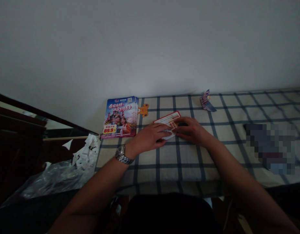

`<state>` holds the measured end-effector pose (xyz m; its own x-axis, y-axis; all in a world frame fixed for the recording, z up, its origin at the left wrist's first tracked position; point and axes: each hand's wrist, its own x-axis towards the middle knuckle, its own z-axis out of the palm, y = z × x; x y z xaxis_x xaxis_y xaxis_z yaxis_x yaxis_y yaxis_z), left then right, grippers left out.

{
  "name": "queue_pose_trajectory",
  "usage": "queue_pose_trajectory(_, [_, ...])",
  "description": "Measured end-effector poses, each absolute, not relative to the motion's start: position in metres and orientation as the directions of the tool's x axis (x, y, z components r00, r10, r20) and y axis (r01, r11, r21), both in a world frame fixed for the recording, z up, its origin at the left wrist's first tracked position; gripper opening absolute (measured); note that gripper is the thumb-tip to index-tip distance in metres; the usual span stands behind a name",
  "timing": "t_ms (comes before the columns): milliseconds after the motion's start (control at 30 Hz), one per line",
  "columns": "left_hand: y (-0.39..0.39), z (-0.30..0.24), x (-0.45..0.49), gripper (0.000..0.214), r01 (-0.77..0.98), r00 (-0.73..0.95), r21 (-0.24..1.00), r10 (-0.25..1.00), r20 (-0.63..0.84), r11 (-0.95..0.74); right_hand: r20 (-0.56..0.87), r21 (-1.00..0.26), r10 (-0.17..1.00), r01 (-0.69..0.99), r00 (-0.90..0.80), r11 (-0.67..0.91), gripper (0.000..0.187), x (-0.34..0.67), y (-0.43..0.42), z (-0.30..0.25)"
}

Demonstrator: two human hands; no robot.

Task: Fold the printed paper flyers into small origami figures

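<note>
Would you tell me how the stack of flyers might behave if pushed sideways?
The stack of flyers would probably slide apart, as its edges show separate, slightly uneven sheets. It seems unlikely to tip, lying flat on the checked cloth.

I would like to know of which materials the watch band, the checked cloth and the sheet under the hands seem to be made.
Watch band: probably metal, fairly polished; it is silvery, linked and catches light.
Checked cloth: apparently woven fabric, matte; it drapes over the front edge, fibre unclear.
Sheet: likely printed paper; thin, with red edging; gloss is unclear.
</note>
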<state>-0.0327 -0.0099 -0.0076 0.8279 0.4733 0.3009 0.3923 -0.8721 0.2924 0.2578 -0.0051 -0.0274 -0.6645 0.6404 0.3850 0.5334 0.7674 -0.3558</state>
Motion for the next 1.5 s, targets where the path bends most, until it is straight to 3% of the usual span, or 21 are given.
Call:
queue_pose_trajectory(500, [-0.012,-0.014,-0.029,0.031,0.425,0.807,0.292,0.505,0.307,-0.857,0.381,-0.337,0.644,0.549,-0.663,0.765,0.019,0.257,-0.005,-0.032])
queue_pose_trajectory(967, [-0.016,-0.017,-0.023,0.027,0.482,0.778,0.266,0.547,0.308,-0.835,0.462,-0.296,0.585,0.506,-0.667,0.810,0.013,0.250,-0.004,-0.037])
queue_pose_trajectory(1500, [-0.008,-0.017,-0.027,0.024,0.422,0.783,0.295,0.509,0.358,-0.857,0.444,-0.334,0.587,0.483,-0.677,0.810,0.015,0.253,-0.004,-0.032])
